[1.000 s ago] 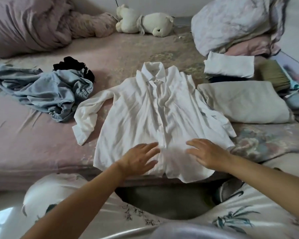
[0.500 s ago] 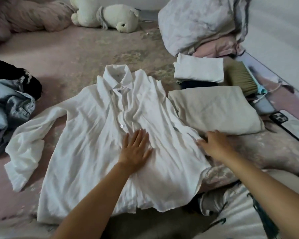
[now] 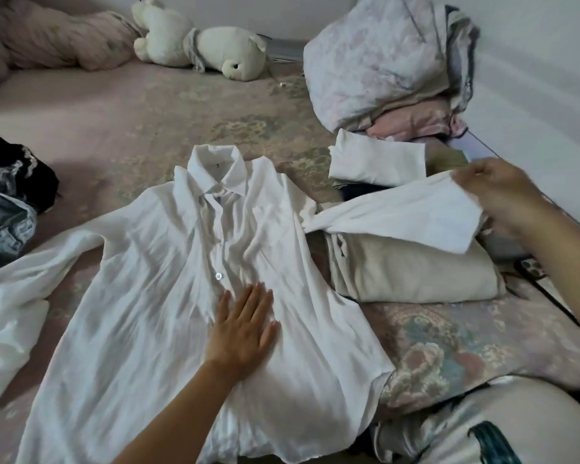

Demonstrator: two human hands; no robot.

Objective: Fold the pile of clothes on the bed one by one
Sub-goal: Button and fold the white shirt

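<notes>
Change: Since half a second ago the right hand has left the bed beside the shirt's hem and lifted the right sleeve out sideways; the left hand has stayed flat on the shirt front.
Left hand: fingers straight and together, palm pressing the white shirt just right of the button line, pinning it in place.
Right hand: fingers curled, pinching the cuff end of the sleeve, which hangs stretched above the folded beige garment.
Shirt: lies face up and buttoned on the bed, collar away from the person, hem at the near edge; its other sleeve trails off to the left, not yet folded.
Done so far: judging by the right side, a folded white piece and the beige garment already sit as finished items, with darker folded pieces partly hidden behind them.
Left to do: the shirt has no fold in it yet; both sleeves and the body remain. A crumpled denim garment and a black lace-trimmed item wait at the left edge.
Likely step: bringing the held sleeve across the shirt.
Writing: no brand, label or lettering can be read anywhere.
</notes>
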